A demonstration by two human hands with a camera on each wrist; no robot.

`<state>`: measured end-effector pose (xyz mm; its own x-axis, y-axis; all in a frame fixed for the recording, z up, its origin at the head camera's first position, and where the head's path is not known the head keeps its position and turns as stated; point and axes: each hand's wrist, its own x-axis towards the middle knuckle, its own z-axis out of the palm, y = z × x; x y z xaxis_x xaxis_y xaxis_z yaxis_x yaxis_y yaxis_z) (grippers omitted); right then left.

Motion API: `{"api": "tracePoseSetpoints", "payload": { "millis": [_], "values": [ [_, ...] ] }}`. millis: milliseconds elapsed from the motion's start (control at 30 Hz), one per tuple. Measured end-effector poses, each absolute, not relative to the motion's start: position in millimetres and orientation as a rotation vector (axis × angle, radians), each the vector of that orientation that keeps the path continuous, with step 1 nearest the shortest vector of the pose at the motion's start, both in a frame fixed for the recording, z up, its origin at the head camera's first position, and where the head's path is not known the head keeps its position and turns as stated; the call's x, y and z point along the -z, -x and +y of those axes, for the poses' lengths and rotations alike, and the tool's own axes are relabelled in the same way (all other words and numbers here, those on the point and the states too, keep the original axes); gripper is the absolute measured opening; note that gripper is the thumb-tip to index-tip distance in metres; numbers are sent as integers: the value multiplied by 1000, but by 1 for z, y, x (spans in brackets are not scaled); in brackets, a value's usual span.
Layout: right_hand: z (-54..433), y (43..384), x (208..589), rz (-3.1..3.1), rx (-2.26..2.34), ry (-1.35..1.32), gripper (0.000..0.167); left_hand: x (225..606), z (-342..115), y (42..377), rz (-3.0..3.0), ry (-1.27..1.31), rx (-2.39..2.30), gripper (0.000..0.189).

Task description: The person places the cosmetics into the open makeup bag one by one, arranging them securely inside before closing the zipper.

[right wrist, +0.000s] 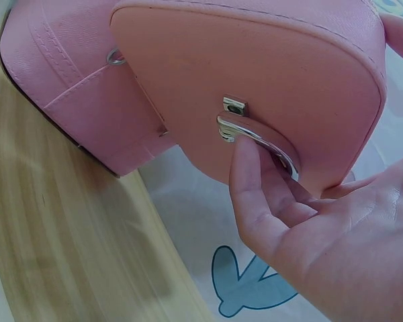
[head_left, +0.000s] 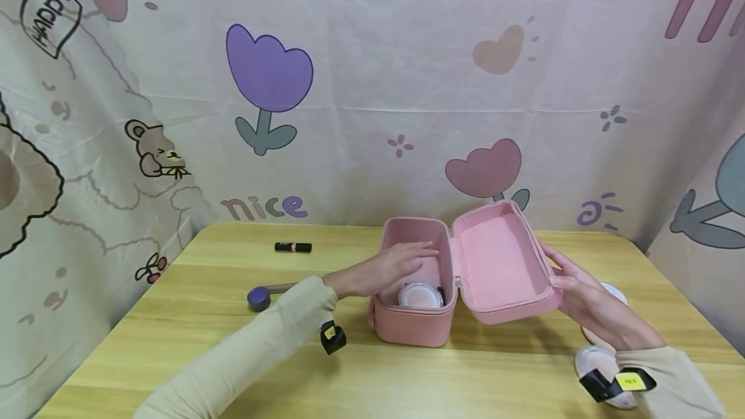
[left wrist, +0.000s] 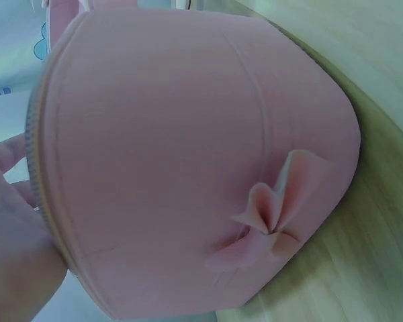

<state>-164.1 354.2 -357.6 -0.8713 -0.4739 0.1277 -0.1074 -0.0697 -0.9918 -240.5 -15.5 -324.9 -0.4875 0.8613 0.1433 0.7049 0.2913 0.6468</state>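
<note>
A pink cosmetic case (head_left: 414,328) stands on the table with its lid (head_left: 500,257) swung out to the right. Inside, near the front, lies a round, clear-topped compact (head_left: 420,296), and a dark item beside it is mostly hidden. My left hand (head_left: 401,265) reaches over the case's left rim with its fingers extended, holding nothing that I can see. My right hand (head_left: 588,296) holds the lid by its outer edge. In the right wrist view, its fingers (right wrist: 247,181) lie against the lid's outer face by the silver-ended carry handle (right wrist: 262,137), with the thumb at the edge.
A black lipstick-like tube (head_left: 293,247) lies at the back left. Left of the case is a purple-ended tool (head_left: 259,299), its handle partly behind the left sleeve. Round compact-like items (head_left: 596,359) lie under the right forearm. A patterned cloth (head_left: 372,83) hangs behind the table.
</note>
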Motion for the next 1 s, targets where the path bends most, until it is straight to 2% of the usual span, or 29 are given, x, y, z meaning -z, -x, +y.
{"api": "tracePoseSetpoints", "payload": {
  "millis": [133, 233, 500, 700, 1000],
  "values": [
    [355, 164, 356, 1883, 2040, 664, 56, 330, -14, 238, 2425, -1553, -932, 52],
    [356, 164, 356, 1830, 2055, 701, 56, 334, -13, 235, 2493, -1602, -918, 51],
    [356, 165, 359, 1879, 2041, 683, 55, 337, -16, 229, 2554, -1585, -1038, 53],
    [357, 164, 359, 1867, 2051, 675, 53, 336, -24, 231, 2563, -1557, -1350, 47],
    [356, 163, 359, 1957, 2016, 555, 60, 332, -47, 234, 2622, -1442, -1612, 46]
  ]
}}
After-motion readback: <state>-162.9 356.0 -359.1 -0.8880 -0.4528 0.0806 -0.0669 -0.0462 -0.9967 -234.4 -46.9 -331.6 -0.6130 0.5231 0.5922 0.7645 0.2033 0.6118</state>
